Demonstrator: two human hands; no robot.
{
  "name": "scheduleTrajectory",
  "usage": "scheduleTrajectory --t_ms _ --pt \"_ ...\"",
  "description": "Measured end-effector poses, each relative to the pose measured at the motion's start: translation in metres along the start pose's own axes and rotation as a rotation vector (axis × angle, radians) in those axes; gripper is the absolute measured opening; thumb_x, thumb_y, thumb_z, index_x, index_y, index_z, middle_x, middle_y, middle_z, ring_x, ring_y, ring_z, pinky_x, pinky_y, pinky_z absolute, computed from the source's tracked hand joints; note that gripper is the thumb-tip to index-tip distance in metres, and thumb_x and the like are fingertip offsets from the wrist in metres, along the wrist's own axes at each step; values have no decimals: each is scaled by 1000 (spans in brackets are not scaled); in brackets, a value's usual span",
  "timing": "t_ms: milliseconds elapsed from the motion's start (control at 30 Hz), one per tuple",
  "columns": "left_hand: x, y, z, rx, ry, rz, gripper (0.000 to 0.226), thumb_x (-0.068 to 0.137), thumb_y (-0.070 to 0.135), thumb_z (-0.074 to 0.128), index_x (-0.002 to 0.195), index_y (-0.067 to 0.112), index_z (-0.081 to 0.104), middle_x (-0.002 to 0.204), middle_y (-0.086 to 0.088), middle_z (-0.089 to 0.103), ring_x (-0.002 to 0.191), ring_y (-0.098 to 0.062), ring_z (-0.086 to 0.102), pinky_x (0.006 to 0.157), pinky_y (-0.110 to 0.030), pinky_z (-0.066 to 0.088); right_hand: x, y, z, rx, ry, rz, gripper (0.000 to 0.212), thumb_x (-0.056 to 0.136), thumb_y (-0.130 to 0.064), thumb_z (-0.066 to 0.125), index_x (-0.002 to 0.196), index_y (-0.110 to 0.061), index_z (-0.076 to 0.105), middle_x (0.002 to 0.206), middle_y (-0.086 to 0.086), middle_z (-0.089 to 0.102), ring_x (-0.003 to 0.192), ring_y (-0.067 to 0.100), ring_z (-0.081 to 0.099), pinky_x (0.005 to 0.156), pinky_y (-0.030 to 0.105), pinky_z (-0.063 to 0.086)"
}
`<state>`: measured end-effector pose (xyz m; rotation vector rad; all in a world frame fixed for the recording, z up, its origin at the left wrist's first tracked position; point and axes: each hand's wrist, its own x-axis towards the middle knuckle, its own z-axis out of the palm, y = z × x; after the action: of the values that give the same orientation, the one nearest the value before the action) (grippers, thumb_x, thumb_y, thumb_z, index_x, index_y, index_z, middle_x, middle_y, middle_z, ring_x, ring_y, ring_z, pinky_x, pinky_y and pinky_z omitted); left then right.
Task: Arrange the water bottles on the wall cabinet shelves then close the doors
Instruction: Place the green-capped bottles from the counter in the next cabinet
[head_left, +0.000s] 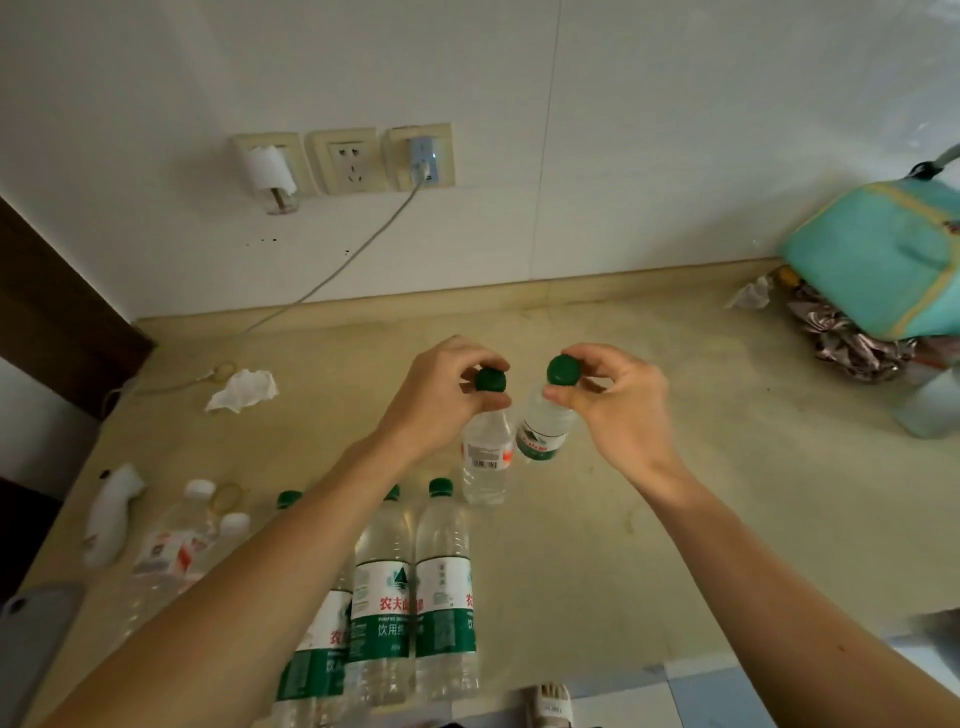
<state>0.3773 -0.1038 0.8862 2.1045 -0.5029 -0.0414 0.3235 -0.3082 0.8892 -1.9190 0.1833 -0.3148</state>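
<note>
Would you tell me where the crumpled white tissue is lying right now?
In the head view, the crumpled white tissue lies on the countertop, left of the left hand.

Clear bottles with green caps and green-white labels, beige counter, teal bag

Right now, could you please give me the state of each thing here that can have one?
Left hand: grips left bottle's cap.
Right hand: pinches right bottle's cap.
Left bottle: capped, upright, held.
Right bottle: capped, tilted, lifted.
Green-capped bottles: capped, standing on counter.
Middle socket: unused.
Right socket: charger plugged in.
</note>
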Motion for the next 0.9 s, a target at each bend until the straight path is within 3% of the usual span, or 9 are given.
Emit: scheduleTrajectory --t_ms 200,333,567,700,800,900 --pt "0 2 3 46 122 65 36 76 9 85 110 12 74 107 5 61 102 -11 63 96 -22 53 0 13 0 -10 54 39 38 71 -12 89 106 -18 77 99 -12 73 88 -12 64 82 11 50" --pt "-4 -3 7 15 136 59 35 76 9 84 109 12 74 105 8 59 100 -6 62 93 -18 53 -7 26 3 19 67 50 35 73 -10 88 100 -27 74 97 -18 72 90 -7 65 90 23 55" --pt "-2 -2 15 29 76 60 35 83 14 80 116 14 69 114 2 57 107 -5 60 98 -14 48 -7 28 8 -49 -15 -26 37 84 -17 81 118 -17 66 112 -4 69 104 8 63 98 29 52" --pt "-6 -10 15 -30 62 -1 53 81 25 82 129 19 61 116 9 57 111 -3 59 100 -20 49 -10 44 8 -65 -92 72 64 79 -35 85 134 -29 53 124 -15 62 112 4 59 97 26 49" --pt "-13 -25 19 -92 34 -107 79 69 45 85 138 24 52 125 14 57 119 -1 56 102 -21 45 -15 66 11 -50 -171 173 87 70 -41 90 143 -33 42 133 -16 56 119 7 56 101 30 46" --pt "-23 -43 29 -123 -31 -218 90 60 51 91 137 34 47 132 20 57 121 3 54 101 -21 43 -19 88 17 -57 -218 245 90 64 -41 93 137 -39 39 128 -23 56 114 1 56 101 32 48"
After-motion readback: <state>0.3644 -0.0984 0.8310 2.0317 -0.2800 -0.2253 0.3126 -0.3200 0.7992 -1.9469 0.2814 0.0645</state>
